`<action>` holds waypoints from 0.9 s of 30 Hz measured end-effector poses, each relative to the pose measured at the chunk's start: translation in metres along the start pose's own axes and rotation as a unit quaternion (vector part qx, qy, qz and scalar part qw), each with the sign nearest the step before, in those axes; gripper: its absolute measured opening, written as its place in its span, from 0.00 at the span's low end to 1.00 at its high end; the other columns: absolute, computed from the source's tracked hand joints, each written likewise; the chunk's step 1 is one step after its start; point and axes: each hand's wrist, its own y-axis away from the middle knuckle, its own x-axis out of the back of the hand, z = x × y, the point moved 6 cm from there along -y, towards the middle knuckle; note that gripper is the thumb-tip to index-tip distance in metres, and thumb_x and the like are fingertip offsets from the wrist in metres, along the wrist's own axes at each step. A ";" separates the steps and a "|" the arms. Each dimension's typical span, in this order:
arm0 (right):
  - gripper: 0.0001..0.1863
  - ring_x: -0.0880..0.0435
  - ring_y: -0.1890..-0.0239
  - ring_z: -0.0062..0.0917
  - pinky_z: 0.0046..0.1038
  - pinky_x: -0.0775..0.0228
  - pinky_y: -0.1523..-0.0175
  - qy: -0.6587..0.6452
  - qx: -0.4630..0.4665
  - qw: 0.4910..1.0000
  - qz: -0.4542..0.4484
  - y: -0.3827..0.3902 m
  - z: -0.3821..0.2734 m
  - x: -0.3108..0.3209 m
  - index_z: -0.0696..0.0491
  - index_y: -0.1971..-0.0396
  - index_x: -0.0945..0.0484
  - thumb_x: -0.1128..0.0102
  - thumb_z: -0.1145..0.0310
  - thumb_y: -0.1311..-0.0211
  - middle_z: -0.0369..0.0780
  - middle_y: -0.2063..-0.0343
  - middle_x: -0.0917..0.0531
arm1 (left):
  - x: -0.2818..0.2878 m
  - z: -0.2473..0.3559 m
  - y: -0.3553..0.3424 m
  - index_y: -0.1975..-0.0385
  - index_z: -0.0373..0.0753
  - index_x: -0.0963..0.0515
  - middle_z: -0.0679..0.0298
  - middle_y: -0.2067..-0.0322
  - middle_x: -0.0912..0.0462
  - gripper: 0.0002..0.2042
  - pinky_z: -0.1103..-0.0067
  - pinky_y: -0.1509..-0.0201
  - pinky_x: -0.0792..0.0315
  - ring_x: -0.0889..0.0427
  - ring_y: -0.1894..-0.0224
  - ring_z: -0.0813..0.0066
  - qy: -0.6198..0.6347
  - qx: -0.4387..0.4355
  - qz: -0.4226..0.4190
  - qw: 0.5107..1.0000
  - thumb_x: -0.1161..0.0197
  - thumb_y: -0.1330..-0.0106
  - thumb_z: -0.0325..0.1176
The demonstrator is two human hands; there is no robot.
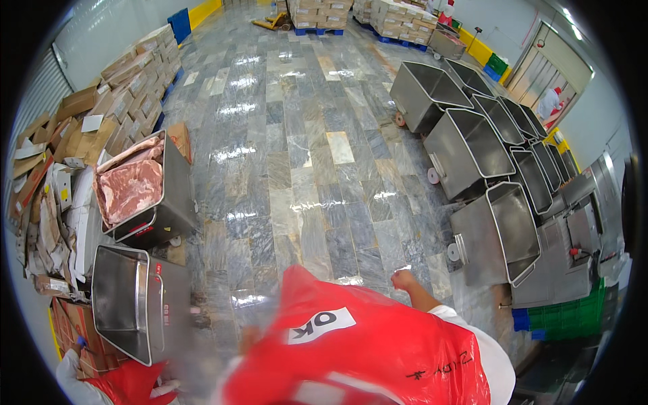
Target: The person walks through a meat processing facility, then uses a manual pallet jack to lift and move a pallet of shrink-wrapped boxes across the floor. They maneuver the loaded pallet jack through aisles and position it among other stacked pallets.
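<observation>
Two wheeled steel bins stand on either side of the red apron (378, 337) that the person wears, and from where I stand the main relation is between these bins and the two bare hands. The right hand (404, 279) is stretched out ahead of the apron, over the floor (304, 223). The right bin (479, 236) lies to the right of this hand and a little more ahead of the apron, near but apart, with its small wheel (453, 252) on the side facing the hand. Its long axis seems to run mostly forward, away from the apron.

The left bin (172, 290) lies to the left of the apron, also longer in the forward direction. Nearest to it is the left hand (250, 337), as I judge, only a blurred patch at the left edge of the apron. Between them a gap remains, so I see no touch.

About the fingers: on the right they look bent, with nothing visible in them, but if they are together or apart I cannot tell; on the left, the blur hides it. Farther ahead, past the left bin, stands one bin filled with raw meat (135, 189)
</observation>
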 end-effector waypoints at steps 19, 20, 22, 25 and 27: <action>0.16 0.10 0.53 0.41 0.43 0.17 0.50 0.334 0.178 0.867 -0.322 -0.358 -0.180 0.009 0.48 0.62 0.09 0.41 0.57 0.41 0.43 0.58 0.09 | 0.302 0.131 -0.383 0.66 0.39 0.11 0.45 0.62 0.11 0.20 0.55 0.49 0.21 0.11 0.57 0.45 -0.075 -0.084 -0.042 0.993 0.42 0.32 0.49; 0.14 0.10 0.54 0.42 0.43 0.17 0.50 0.395 0.213 0.855 -0.261 -0.403 -0.220 0.044 0.49 0.64 0.09 0.39 0.59 0.43 0.44 0.59 0.09 | 0.306 0.130 -0.384 0.68 0.41 0.11 0.50 0.63 0.11 0.15 0.56 0.52 0.20 0.11 0.60 0.49 -0.105 -0.060 -0.026 0.992 0.40 0.36 0.43; 0.14 0.10 0.73 0.37 0.42 0.18 0.62 0.154 0.136 0.977 -0.064 -0.498 -0.260 0.134 0.53 0.73 0.10 0.41 0.60 0.41 0.45 0.74 0.11 | 0.305 0.132 -0.386 0.69 0.42 0.11 0.54 0.63 0.10 0.11 0.57 0.56 0.20 0.11 0.63 0.52 -0.061 0.023 -0.039 0.997 0.39 0.40 0.38; 0.13 0.13 0.77 0.29 0.32 0.22 0.70 -0.121 0.079 0.986 0.084 -0.611 -0.375 0.255 0.62 0.68 0.15 0.42 0.68 0.36 0.45 0.77 0.12 | 0.315 0.125 -0.388 0.69 0.42 0.11 0.53 0.64 0.10 0.12 0.57 0.55 0.20 0.11 0.63 0.51 0.110 0.190 -0.059 0.974 0.40 0.39 0.40; 0.13 0.13 0.77 0.29 0.33 0.21 0.70 -0.190 0.086 0.974 0.089 -0.650 -0.455 0.312 0.62 0.67 0.15 0.42 0.67 0.36 0.45 0.78 0.12 | 0.320 0.131 -0.409 0.69 0.41 0.11 0.52 0.65 0.11 0.13 0.57 0.55 0.20 0.11 0.63 0.51 0.142 0.223 -0.070 0.962 0.41 0.38 0.41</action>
